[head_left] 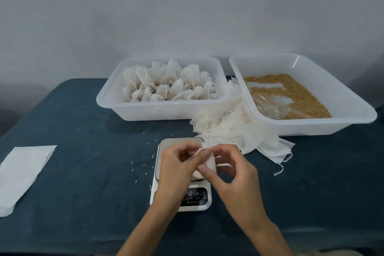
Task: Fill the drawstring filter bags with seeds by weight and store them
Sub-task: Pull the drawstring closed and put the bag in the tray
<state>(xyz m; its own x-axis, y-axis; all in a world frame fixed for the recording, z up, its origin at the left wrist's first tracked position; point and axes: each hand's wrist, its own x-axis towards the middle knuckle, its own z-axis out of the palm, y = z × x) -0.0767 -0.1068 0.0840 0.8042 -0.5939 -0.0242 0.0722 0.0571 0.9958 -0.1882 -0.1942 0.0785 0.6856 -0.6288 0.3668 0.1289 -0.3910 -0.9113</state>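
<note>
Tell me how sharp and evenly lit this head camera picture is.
Head view: light is soft and dim, shadows faint; the white plastic tray of filled bags and the white plastic tray of tan seeds look fairly sharp; the right hand is motion-blurred; the small white kitchen scale's buttons are unreadable; edges bow from the wide lens.

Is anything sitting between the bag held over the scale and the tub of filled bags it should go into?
Nothing visible does. Both hands, left hand and right hand, hold the filter bag above the scale. Between it and the tub of filled bags lies only tablecloth with scattered seeds; the empty-bag pile sits off to the right.
</note>
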